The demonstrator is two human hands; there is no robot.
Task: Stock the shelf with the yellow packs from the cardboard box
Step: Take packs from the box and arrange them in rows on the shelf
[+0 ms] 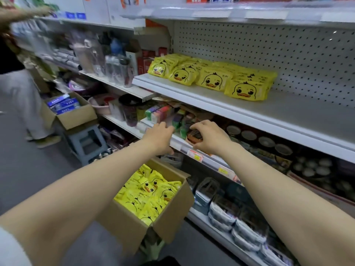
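Left hand (159,135) and right hand (209,139) hovered above cardboard box (130,227). Each grip was loose and empty. Yellow packs (211,79) lay on shelf (288,110).

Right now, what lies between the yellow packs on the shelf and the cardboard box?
In the head view: a lower shelf of mixed small goods, with the left hand and right hand at its front edge.
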